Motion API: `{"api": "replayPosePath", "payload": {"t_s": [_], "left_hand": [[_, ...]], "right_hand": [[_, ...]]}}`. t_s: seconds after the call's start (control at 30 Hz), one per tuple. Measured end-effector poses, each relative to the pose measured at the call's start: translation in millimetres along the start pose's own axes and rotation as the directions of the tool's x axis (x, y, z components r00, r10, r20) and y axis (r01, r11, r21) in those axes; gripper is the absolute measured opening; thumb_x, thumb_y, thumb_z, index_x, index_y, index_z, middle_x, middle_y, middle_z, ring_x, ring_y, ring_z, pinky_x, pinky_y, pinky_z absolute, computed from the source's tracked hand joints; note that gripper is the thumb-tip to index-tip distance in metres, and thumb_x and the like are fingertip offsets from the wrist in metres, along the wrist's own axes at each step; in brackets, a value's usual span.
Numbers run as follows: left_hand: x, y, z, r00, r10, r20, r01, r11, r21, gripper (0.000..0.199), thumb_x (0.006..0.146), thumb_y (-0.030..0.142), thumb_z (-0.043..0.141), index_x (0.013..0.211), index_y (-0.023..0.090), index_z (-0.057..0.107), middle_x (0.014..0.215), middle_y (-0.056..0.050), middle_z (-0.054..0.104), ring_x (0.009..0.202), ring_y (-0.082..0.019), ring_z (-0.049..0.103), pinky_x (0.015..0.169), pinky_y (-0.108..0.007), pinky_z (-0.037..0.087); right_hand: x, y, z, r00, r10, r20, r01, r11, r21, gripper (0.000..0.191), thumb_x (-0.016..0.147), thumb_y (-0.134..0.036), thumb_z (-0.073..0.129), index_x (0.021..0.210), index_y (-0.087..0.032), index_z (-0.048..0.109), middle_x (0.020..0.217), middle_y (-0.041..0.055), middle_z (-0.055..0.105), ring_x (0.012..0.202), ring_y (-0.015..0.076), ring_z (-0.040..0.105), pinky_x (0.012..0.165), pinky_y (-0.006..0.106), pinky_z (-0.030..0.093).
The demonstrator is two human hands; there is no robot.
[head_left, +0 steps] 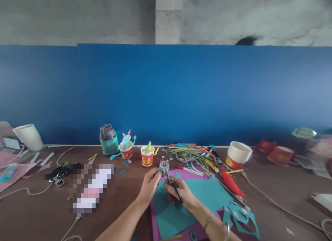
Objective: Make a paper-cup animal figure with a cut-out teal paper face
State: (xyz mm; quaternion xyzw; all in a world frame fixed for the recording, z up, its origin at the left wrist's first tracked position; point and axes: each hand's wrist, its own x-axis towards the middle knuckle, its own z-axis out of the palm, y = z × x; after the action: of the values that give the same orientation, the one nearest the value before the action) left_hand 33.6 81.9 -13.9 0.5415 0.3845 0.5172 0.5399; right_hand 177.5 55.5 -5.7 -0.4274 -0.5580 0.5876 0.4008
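Observation:
My left hand [150, 185] pinches a small teal paper piece [161, 169] above the near middle of the table. Black-handled scissors [175, 189] are in my right hand [179, 191], their blades pointing up and left at that piece. Below both hands lies a large teal sheet [204, 194] on top of a purple sheet [155, 220]. A small clear round container [164, 165] stands just behind the held piece. Whether the blades touch the paper is too small to tell.
Paper cups [147, 156] with straws stand behind, near a teal flask [109, 144]. Colored straws [185, 149] and markers [190, 170] lie behind the sheets. Cut teal scraps [242, 218] are at right, near a large white-and-red cup [237, 156]. A cable [275, 203] crosses the right side.

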Motion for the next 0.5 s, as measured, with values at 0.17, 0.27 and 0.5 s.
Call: {"api": "replayPosePath", "payload": {"t_s": [0.17,0.27,0.5], "left_hand": [[-0.6,1.6,-1.0,1.000,0.019,-0.005,-0.019,0.999,0.032,0.032,0.079,0.041,0.056,0.061,0.017,0.045,0.051,0.008,0.029,0.045,-0.006,0.023,0.043,-0.021,0.018],[-1.3,3.0,-0.3,1.000,0.016,-0.008,-0.015,0.999,0.036,0.031,0.080,0.041,0.055,0.062,0.018,0.045,0.051,0.008,0.029,0.045,-0.006,0.023,0.043,-0.020,0.017],[-1.7,2.9,3.4,0.998,-0.030,-0.057,0.027,0.998,-0.056,0.037,0.074,0.048,0.062,0.061,0.017,0.045,0.050,0.009,0.030,0.044,-0.005,0.022,0.042,-0.019,0.016]], "right_hand": [[0.5,-0.3,-0.7,1.000,-0.025,-0.007,0.025,1.000,-0.012,0.038,0.065,-0.049,0.072,0.065,-0.016,0.053,0.039,-0.0068,0.047,0.033,0.0047,0.035,0.033,0.016,0.026],[0.3,-1.0,-0.1,1.000,-0.021,-0.011,0.021,0.999,-0.034,0.038,0.066,-0.050,0.071,0.065,-0.016,0.052,0.038,-0.0070,0.046,0.033,0.0046,0.034,0.032,0.016,0.025],[1.2,0.2,0.7,0.999,-0.039,-0.012,0.039,0.998,-0.042,0.037,0.067,-0.048,0.070,0.063,-0.016,0.052,0.037,-0.0074,0.044,0.032,0.0042,0.032,0.033,0.017,0.024]]}}
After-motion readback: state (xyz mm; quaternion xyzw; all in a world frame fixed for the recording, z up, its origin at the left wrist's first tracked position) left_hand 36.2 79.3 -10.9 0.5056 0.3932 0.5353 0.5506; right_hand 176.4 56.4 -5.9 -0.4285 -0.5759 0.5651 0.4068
